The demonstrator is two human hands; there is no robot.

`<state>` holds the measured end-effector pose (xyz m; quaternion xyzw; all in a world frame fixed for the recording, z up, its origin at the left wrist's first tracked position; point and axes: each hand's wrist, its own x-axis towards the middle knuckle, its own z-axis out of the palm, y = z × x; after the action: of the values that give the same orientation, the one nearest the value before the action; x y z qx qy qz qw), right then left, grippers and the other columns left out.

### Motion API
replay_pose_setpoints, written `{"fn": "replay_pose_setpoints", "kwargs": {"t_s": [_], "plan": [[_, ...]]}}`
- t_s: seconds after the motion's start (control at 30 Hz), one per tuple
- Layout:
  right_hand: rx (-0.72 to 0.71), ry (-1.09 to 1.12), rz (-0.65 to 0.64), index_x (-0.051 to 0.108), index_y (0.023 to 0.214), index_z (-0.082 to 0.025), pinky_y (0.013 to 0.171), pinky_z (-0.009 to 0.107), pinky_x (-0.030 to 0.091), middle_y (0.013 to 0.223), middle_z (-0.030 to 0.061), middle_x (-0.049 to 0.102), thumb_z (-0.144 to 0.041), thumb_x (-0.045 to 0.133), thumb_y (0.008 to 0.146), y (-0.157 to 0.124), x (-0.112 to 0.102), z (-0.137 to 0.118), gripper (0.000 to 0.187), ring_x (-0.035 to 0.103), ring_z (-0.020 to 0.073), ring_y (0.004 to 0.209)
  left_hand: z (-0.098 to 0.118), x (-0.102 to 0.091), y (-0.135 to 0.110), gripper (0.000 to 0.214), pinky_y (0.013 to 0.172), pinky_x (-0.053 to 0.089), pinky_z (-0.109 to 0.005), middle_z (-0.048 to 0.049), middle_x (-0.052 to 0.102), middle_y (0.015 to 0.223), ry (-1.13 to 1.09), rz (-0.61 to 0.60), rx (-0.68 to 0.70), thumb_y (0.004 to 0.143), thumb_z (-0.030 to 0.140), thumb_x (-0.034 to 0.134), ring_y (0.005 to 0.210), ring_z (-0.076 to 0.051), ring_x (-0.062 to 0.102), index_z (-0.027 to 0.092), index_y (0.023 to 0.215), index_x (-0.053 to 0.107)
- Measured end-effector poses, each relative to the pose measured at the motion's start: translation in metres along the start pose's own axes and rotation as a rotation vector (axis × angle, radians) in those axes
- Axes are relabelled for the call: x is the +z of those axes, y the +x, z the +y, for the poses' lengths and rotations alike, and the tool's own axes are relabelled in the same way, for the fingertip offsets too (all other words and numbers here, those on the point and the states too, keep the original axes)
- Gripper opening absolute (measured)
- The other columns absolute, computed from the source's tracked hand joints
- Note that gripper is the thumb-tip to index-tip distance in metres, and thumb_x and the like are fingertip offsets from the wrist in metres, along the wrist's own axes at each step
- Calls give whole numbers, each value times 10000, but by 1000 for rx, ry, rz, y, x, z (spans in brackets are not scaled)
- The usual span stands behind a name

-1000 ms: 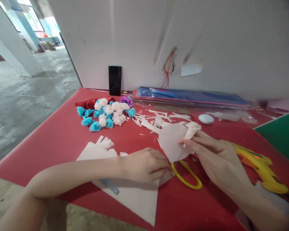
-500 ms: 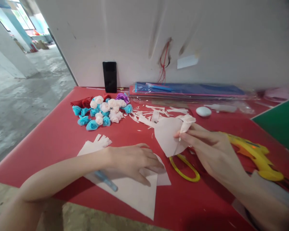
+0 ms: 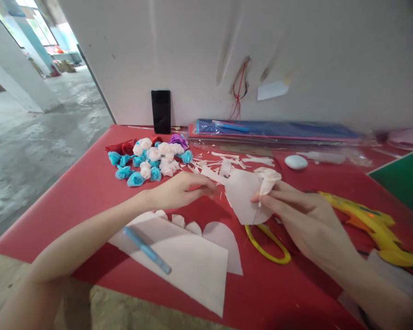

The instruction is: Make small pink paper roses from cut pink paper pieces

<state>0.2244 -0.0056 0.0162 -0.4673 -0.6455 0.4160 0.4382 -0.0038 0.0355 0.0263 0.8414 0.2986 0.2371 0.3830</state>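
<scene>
The left hand (image 3: 181, 191), empty and slack, had moved farther, seemingly freeing near petals (image 3: 223, 243) for use; the right hand (image 3: 309, 217) pinched a flower (image 3: 269, 180).

We see a white paper bud (image 3: 267, 181), its creased top flaring and its lower end pinched narrow. It is held above the red surface (image 3: 72, 197), roughly midway between the far and near edges and well in from the left edge, its top tilted slightly away from that left edge. A thin stem (image 3: 257, 214) runs down from its base. Partly behind it we find a flat white petal (image 3: 240, 195), broad and uncreased; whether the two touch, we cannot quite tell.
</scene>
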Motion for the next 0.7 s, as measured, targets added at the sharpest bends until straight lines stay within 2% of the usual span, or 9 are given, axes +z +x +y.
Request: {"fn": "replay_pose_setpoints", "kwargs": {"t_s": [0.13, 0.2, 0.3, 0.37, 0.5, 0.6, 0.7], "plan": [[1, -61, -59, 694, 641, -236, 640, 249, 414, 787, 18, 581, -319, 599, 752, 0, 4, -3, 168, 537, 175, 783, -5, 2, -5, 228, 798, 464, -239, -59, 657, 876, -10, 84, -27, 760, 11, 417, 824, -101, 591, 104, 855, 602], [2, -93, -97, 693, 617, -227, 617, 246, 423, 735, 20, 581, -317, 610, 738, -1, 6, -7, 173, 545, 171, 737, -7, 8, -7, 242, 827, 458, -247, -69, 639, 969, -49, 105, -34, 775, 32, 425, 878, -103, 580, 112, 943, 580], [-30, -167, -161, 665, 549, -205, 538, 249, 423, 658, 22, 569, -334, 586, 744, -2, 9, -15, 246, 542, 154, 610, -6, 17, -10, 251, 832, 459, -246, -78, 594, 1069, -66, 73, -60, 828, 119, 415, 922, -102, 568, 129, 1059, 513], [-80, -246, -198, 650, 530, -197, 528, 254, 434, 640, 29, 577, -357, 554, 758, -1, 11, -17, 294, 555, 159, 596, -3, 22, -13, 204, 793, 465, -251, -84, 608, 982, -6, 48, -80, 832, 140, 418, 863, -114, 570, 106, 997, 532], [-127, -357, -251, 647, 543, -193, 557, 273, 458, 652, 38, 624, -373, 552, 747, 4, 13, -9, 288, 592, 178, 615, 3, 24, -17, 141, 699, 443, -261, -42, 583, 728, 94, -10, -81, 767, 63, 447, 696, -123, 521, 100, 757, 583], [-135, -438, -296, 655, 575, -194, 560, 284, 464, 667, 37, 659, -320, 547, 753, 7, 13, 1, 243, 613, 184, 606, 1, 25, -17, 128, 695, 434, -255, -32, 579, 716, 111, -47, -76, 749, 65, 472, 697, -125, 516, 114, 749, 590], [-161, -462, -316, 658, 584, -203, 561, 291, 468, 686, 33, 670, -298, 546, 750, 8, 13, 2, 222, 620, 189, 616, -3, 29, -17, 150, 750, 443, -273, -59, 613, 823, 94, -27, -96, 744, 67, 472, 782, -143, 548, 114, 826, 589]]}}
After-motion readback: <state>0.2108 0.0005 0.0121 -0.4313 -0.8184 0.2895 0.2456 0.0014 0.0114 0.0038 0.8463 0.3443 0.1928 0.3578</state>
